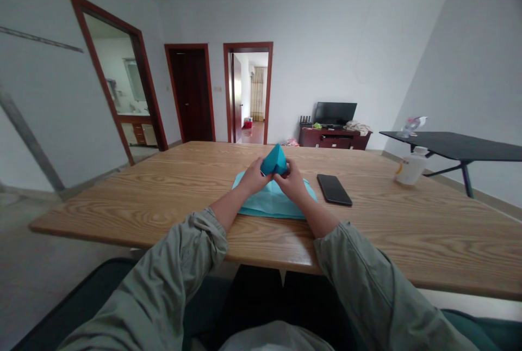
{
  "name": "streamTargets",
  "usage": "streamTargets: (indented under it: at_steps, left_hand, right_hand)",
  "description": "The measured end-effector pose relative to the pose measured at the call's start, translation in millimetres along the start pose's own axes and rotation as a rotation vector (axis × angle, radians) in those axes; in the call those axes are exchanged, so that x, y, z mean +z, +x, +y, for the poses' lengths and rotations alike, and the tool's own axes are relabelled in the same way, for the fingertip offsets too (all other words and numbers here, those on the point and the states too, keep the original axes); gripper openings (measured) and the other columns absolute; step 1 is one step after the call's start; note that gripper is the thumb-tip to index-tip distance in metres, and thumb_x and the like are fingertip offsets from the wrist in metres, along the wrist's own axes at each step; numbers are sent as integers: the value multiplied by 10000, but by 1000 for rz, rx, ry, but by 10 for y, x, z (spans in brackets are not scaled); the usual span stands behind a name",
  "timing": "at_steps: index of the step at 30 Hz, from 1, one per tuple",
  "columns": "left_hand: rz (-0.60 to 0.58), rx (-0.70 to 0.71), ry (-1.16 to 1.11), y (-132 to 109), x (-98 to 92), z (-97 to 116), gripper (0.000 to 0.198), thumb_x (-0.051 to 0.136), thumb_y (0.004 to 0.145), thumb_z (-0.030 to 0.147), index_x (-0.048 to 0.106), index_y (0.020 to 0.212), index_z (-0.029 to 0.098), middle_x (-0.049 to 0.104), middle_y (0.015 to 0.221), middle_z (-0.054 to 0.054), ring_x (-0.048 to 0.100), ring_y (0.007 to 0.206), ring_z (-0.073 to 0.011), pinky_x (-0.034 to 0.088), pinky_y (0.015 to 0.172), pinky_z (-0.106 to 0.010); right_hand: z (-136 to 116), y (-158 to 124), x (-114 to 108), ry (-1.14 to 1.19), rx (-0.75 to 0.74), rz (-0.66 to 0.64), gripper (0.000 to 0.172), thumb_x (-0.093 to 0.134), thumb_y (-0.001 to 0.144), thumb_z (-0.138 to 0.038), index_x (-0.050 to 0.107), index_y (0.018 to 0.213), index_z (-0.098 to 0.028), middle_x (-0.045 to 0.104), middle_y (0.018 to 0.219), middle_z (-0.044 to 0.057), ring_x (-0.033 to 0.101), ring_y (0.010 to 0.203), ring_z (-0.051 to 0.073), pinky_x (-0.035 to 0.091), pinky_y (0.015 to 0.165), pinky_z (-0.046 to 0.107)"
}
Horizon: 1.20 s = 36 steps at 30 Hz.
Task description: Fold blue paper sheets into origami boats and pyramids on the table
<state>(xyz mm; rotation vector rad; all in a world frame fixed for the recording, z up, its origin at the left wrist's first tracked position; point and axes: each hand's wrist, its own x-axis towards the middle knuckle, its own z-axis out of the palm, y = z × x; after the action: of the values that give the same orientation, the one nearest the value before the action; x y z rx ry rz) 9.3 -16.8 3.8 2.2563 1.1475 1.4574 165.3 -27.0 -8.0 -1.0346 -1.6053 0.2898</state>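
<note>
Wooden table (122, 215): we hold folded teal sheet (274, 160) mid-table, lower part flat on tabletop, peak raised. Left hand (253, 177), right hand (290, 181) together, clamped on peak. Black smartphone (334, 189) lies just right.

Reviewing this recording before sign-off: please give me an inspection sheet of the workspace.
surface: light wood-grain tabletop
job's things: folded teal sheet raised to a peak, teal material spread below it; cannot tell if they are one piece
clutter: black smartphone right of the hands; white plastic bottle near the far right edge
grippers: none; bare left hand and right hand both grip the peak
cables: nothing seen
surroundings: dark side table at right; television on a dark red cabinet beyond; open doorway behind
</note>
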Motion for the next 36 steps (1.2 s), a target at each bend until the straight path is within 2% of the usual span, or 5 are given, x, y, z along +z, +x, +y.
streamTargets:
  at_steps: [6,12,18,27,36]
  left_hand:
    - [87,10,192,-20,-34,147,241,595,785,190,588,1025,193,629,960,-69,600,929,-221,477,851,-347]
    - [184,99,164,-6,39,135,519,518,769,91,504,1281,170,495,1342,-130,438,1287,-263,383,1070,-405]
    - [195,156,48,12,45,97,699,482,769,69,342,1439,211,322,1515,-83,213,1437,-239,266,1163,-420]
    - [285,157,-156,29,-150,100,539,437,805,46,465,1319,207,510,1368,-84,455,1290,-215,354,1095,-385]
    - [149,10,-362,73,-141,62,285,451,881,173,576,1137,169,655,1142,-87,599,1109,-185,469,950,-328]
  right_hand:
    - [-108,-31,1,-193,21,124,476,611,742,-375,510,1174,-203,649,876,66,596,739,240,463,674,344]
    - [-198,-37,109,-181,-17,110,413,517,788,-249,532,1195,-181,653,996,135,606,901,300,475,797,422]
    - [-247,-38,180,-77,-200,115,829,501,717,-149,207,1493,-158,472,1345,169,488,1178,297,420,974,456]
    - [-276,-101,56,-222,-272,-115,187,483,837,-239,662,882,-204,638,962,70,580,728,163,464,706,292]
    - [-324,-144,73,-343,-219,-123,379,459,908,-416,626,657,-187,585,622,68,553,635,193,407,670,308]
